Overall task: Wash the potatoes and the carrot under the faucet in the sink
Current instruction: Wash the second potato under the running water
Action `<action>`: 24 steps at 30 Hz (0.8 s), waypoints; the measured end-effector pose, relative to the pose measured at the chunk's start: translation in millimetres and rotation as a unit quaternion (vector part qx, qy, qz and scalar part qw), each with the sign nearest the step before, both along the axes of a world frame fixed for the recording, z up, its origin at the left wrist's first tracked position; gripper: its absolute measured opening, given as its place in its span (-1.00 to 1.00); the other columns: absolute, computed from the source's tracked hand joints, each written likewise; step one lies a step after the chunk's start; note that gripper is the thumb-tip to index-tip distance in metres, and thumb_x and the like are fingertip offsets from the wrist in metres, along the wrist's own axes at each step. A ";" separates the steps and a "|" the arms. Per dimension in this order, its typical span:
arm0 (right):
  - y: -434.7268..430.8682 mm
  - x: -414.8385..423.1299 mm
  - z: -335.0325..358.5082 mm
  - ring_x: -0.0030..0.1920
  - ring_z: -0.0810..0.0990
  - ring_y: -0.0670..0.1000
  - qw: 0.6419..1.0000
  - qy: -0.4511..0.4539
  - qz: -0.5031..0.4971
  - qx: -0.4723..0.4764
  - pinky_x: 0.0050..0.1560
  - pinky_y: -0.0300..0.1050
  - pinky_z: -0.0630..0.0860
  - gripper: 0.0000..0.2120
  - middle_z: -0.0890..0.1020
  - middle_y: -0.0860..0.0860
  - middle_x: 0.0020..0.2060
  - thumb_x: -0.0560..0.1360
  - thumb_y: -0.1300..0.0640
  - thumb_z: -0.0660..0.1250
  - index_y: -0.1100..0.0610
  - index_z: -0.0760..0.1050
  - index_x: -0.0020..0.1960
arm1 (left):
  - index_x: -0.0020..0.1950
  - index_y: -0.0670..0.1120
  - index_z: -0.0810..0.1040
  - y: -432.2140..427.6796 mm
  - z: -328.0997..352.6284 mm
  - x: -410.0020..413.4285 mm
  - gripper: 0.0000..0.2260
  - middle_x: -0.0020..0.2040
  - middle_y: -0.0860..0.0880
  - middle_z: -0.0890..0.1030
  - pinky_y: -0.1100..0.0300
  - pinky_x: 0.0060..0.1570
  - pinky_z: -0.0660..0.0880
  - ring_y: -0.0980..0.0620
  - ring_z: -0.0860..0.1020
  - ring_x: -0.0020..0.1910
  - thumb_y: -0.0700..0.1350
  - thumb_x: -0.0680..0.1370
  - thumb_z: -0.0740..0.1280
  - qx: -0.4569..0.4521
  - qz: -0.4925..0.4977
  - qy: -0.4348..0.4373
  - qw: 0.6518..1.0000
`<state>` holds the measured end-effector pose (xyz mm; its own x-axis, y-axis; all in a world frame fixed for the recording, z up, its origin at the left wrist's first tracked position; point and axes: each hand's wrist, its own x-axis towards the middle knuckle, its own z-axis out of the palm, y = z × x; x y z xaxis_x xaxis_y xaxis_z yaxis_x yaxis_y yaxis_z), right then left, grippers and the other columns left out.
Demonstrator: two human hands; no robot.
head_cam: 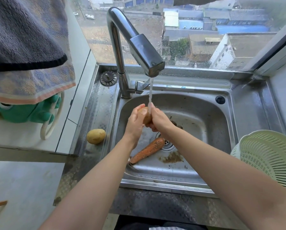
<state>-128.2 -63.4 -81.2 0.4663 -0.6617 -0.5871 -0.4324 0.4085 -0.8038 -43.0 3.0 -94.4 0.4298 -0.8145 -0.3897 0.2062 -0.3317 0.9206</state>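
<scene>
1. Stainless steel sink [222, 123] sits under a window, and its faucet [144, 52] is running, a thin stream of water [150, 92] dropping straight down onto the hands.
2. Both hands are over the basin with a potato [145, 114] sandwiched between them, right under the stream. Left hand [135, 122] cups it from the left with the fingers [138, 109] close together and curled over the top. Right hand [159, 118] presses in from the other side, fingers wrapped around the potato; can't really see its fingertips, they're tucked underneath.
3. Second potato [95, 136] is out of the water, lying on the wet metal ledge to the left of the basin, well apart from the hands.
4. Carrot [148, 150] is down on the sink floor, lying diagonally, its thick end touching the drain strainer [168, 144] and its thin end pointing toward the near-left corner. Looks pretty dirty.
5. Some brown muck [172, 157] is sitting on the basin floor just beside the drain.
6. Pale green plastic colander [268, 156] is on the right edge of the sink.
7. Greyish towel [26, 47] hangs top left, with a green toy-looking thing [28, 112] below it.
</scene>
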 end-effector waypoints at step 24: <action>-4.4 -8.7 -14.4 -0.17 0.59 0.13 0.973 0.114 -0.027 -0.198 -0.04 0.03 0.50 -0.39 0.63 0.11 -0.21 0.64 -0.20 -0.18 0.16 0.52 -0.06 | 0.15 -0.13 0.48 -10.2 10.4 -19.0 -0.69 0.07 -0.14 0.62 -0.13 0.13 0.55 -0.13 0.61 0.08 0.08 0.60 0.21 0.025 0.001 -0.069 0.997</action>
<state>-136.9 -67.9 -95.6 0.3121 -0.8769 -0.3656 -0.6036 0.1141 -0.7891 -62.0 -7.2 -84.0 0.4837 -0.7949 -0.3663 0.0800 -0.3767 0.9229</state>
